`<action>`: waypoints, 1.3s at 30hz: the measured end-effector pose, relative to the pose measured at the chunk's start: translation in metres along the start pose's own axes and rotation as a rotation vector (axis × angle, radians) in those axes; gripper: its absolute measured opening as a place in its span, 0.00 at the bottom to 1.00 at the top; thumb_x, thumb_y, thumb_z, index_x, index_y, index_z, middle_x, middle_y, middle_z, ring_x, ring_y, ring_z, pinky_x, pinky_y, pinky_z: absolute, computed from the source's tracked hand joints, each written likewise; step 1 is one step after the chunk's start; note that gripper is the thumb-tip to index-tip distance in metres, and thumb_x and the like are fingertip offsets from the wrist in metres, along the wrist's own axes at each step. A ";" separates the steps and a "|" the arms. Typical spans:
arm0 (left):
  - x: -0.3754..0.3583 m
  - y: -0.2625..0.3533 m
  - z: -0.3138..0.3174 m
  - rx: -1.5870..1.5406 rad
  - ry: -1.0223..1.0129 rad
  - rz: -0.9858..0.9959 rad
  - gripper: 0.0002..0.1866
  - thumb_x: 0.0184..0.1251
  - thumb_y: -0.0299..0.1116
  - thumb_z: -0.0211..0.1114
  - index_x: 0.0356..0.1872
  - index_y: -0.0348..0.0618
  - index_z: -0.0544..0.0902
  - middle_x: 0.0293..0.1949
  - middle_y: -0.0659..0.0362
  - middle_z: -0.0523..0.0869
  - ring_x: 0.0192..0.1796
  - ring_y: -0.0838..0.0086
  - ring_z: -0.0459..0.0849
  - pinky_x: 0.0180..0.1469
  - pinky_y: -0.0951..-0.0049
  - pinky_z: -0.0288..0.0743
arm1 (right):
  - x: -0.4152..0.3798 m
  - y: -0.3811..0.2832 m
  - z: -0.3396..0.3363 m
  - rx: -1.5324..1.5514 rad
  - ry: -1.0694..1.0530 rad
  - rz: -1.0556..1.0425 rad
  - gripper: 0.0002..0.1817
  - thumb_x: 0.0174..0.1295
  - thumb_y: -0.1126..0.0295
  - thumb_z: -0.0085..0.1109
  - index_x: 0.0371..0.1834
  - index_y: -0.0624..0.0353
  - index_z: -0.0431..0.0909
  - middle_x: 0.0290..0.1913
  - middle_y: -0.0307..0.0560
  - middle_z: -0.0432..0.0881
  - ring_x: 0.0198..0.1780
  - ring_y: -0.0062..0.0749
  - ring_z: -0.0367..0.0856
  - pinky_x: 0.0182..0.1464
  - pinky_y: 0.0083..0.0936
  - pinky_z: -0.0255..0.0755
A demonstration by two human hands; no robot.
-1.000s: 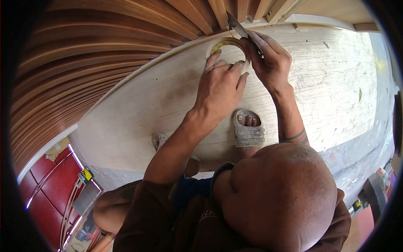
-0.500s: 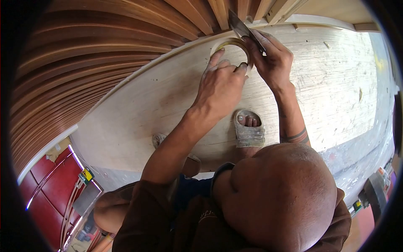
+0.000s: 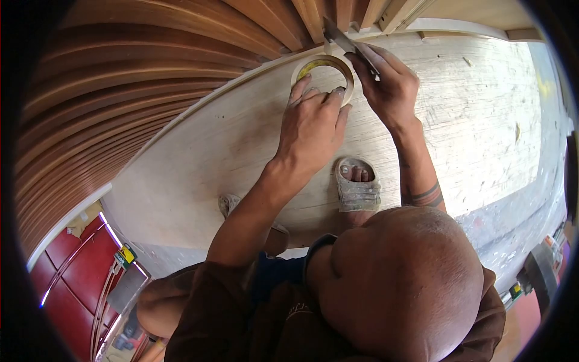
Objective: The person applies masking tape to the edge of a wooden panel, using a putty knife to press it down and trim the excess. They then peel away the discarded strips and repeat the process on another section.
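Note:
My left hand [image 3: 312, 123] grips a roll of tape [image 3: 324, 58], with fingertips in and around the ring. The roll's inside shows yellow print. Its far side sits close to the thin wooden strip along the foot of the slats. My right hand [image 3: 393, 90] is closed on a putty knife [image 3: 341, 39]. The metal blade points up and left toward the ends of the brown wooden slats [image 3: 241, 30]. Below both hands lies a pale plywood sheet [image 3: 470, 127].
A dusty sandal [image 3: 359, 193] with a foot in it stands on the plywood, and a second one [image 3: 228, 204] is partly hidden by the left arm. Red panels [image 3: 72, 277] stand at lower left. Various items lie at the right edge.
My left hand has moved the tape roll slightly left, away from the right hand. The putty knife has shifted a little left and turned, so its blade looks narrower.

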State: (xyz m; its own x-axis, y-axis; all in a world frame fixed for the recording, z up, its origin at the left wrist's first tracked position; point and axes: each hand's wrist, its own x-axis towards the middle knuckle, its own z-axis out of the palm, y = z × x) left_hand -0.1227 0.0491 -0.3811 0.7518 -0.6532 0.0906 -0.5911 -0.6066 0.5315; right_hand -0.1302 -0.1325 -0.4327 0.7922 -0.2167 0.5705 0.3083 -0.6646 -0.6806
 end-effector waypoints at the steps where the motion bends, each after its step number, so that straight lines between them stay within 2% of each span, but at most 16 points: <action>1: 0.000 0.000 0.000 0.007 -0.002 -0.003 0.15 0.69 0.31 0.72 0.51 0.29 0.89 0.32 0.41 0.88 0.41 0.48 0.88 0.74 0.48 0.71 | -0.001 -0.001 -0.001 0.000 0.000 0.001 0.19 0.62 0.76 0.77 0.58 0.58 0.90 0.43 0.49 0.92 0.36 0.42 0.91 0.38 0.33 0.84; 3: 0.001 0.000 -0.001 0.015 -0.002 -0.005 0.15 0.69 0.31 0.72 0.51 0.29 0.89 0.32 0.41 0.88 0.40 0.48 0.88 0.74 0.47 0.71 | -0.003 -0.003 -0.001 -0.059 0.100 -0.071 0.20 0.61 0.76 0.78 0.58 0.57 0.90 0.44 0.49 0.92 0.37 0.41 0.91 0.38 0.32 0.85; 12: -0.003 0.005 0.000 -0.021 0.005 0.022 0.14 0.69 0.31 0.72 0.50 0.30 0.88 0.31 0.42 0.88 0.39 0.48 0.87 0.73 0.47 0.72 | -0.004 -0.002 0.003 -0.028 0.076 -0.057 0.22 0.58 0.77 0.79 0.58 0.57 0.89 0.46 0.51 0.92 0.41 0.45 0.92 0.41 0.34 0.86; 15: -0.007 0.006 0.001 -0.086 -0.035 0.007 0.15 0.69 0.30 0.71 0.50 0.30 0.88 0.33 0.41 0.89 0.42 0.46 0.87 0.71 0.47 0.73 | -0.003 0.000 0.005 -0.016 0.080 -0.057 0.22 0.59 0.76 0.79 0.58 0.58 0.89 0.46 0.51 0.92 0.41 0.45 0.92 0.41 0.34 0.86; 17: -0.007 0.006 0.001 -0.066 0.012 0.023 0.15 0.69 0.31 0.72 0.50 0.29 0.88 0.36 0.39 0.90 0.44 0.42 0.87 0.70 0.47 0.74 | -0.003 0.000 0.006 -0.014 0.086 -0.055 0.21 0.60 0.76 0.79 0.58 0.58 0.89 0.46 0.51 0.92 0.41 0.45 0.92 0.41 0.34 0.85; 19: -0.006 0.004 0.000 -0.060 0.028 0.006 0.15 0.68 0.31 0.73 0.50 0.29 0.88 0.37 0.39 0.90 0.46 0.41 0.87 0.68 0.48 0.75 | -0.001 -0.002 0.006 -0.011 0.083 -0.033 0.16 0.61 0.79 0.78 0.52 0.63 0.90 0.44 0.51 0.93 0.40 0.41 0.93 0.42 0.29 0.85; 21: -0.006 0.004 0.000 -0.054 0.044 -0.010 0.15 0.68 0.31 0.73 0.49 0.29 0.88 0.38 0.38 0.90 0.47 0.40 0.87 0.67 0.48 0.76 | 0.000 -0.003 0.005 -0.013 0.079 -0.046 0.16 0.61 0.79 0.79 0.52 0.63 0.90 0.44 0.51 0.93 0.40 0.41 0.93 0.42 0.29 0.85; 24: -0.004 0.005 -0.001 -0.056 0.056 -0.063 0.16 0.67 0.30 0.74 0.49 0.28 0.88 0.38 0.38 0.90 0.47 0.42 0.86 0.63 0.49 0.77 | -0.002 -0.005 0.005 -0.061 0.101 -0.073 0.18 0.60 0.78 0.79 0.55 0.60 0.90 0.45 0.51 0.93 0.40 0.42 0.93 0.42 0.31 0.86; 26: -0.001 0.006 -0.001 -0.048 0.116 -0.015 0.08 0.68 0.29 0.71 0.39 0.32 0.86 0.31 0.42 0.88 0.36 0.48 0.86 0.58 0.50 0.74 | -0.004 -0.008 0.005 -0.108 0.128 -0.085 0.20 0.59 0.77 0.79 0.57 0.58 0.90 0.46 0.50 0.92 0.40 0.43 0.93 0.42 0.33 0.86; 27: -0.002 0.006 -0.002 -0.049 0.117 -0.017 0.08 0.68 0.29 0.71 0.39 0.32 0.86 0.31 0.42 0.88 0.36 0.48 0.86 0.58 0.50 0.74 | -0.006 -0.011 0.004 -0.116 0.132 -0.091 0.21 0.59 0.77 0.79 0.57 0.58 0.90 0.46 0.50 0.92 0.40 0.43 0.93 0.42 0.33 0.86; 29: -0.002 0.006 -0.003 -0.047 0.072 -0.064 0.15 0.66 0.30 0.74 0.48 0.28 0.88 0.32 0.41 0.88 0.43 0.45 0.86 0.57 0.51 0.76 | -0.006 -0.013 0.004 -0.125 0.136 -0.097 0.22 0.58 0.77 0.79 0.57 0.58 0.90 0.46 0.50 0.92 0.40 0.43 0.93 0.42 0.32 0.86; 31: -0.002 0.006 -0.003 -0.072 0.053 -0.067 0.14 0.66 0.30 0.74 0.47 0.28 0.88 0.31 0.42 0.88 0.41 0.46 0.87 0.56 0.52 0.76 | -0.006 -0.015 0.006 -0.085 0.150 -0.116 0.16 0.59 0.81 0.78 0.51 0.64 0.91 0.43 0.53 0.93 0.37 0.40 0.94 0.38 0.28 0.85; 35: -0.001 0.006 -0.001 -0.078 0.016 -0.062 0.13 0.66 0.31 0.74 0.44 0.29 0.88 0.27 0.44 0.87 0.36 0.48 0.87 0.54 0.54 0.76 | -0.004 -0.012 0.008 -0.086 0.142 -0.118 0.16 0.59 0.82 0.78 0.52 0.65 0.91 0.43 0.54 0.93 0.37 0.40 0.93 0.39 0.28 0.86; 37: -0.002 0.006 0.000 -0.074 0.035 -0.056 0.13 0.66 0.31 0.73 0.44 0.29 0.88 0.27 0.45 0.87 0.36 0.49 0.87 0.54 0.54 0.76 | -0.004 -0.011 0.008 -0.089 0.109 -0.104 0.24 0.57 0.77 0.80 0.60 0.59 0.89 0.45 0.50 0.92 0.40 0.43 0.92 0.40 0.33 0.86; 39: -0.003 0.007 -0.001 -0.071 0.054 -0.048 0.13 0.66 0.31 0.73 0.44 0.29 0.88 0.26 0.45 0.87 0.36 0.49 0.87 0.54 0.55 0.76 | -0.005 -0.009 0.011 -0.079 0.119 -0.102 0.24 0.57 0.77 0.79 0.60 0.59 0.89 0.45 0.50 0.92 0.40 0.43 0.92 0.40 0.33 0.86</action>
State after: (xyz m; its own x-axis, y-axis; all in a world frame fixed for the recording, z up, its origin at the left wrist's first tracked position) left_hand -0.1283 0.0471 -0.3773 0.7944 -0.5976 0.1085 -0.5337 -0.6017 0.5943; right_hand -0.1308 -0.1172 -0.4345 0.6899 -0.2254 0.6879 0.3377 -0.7404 -0.5812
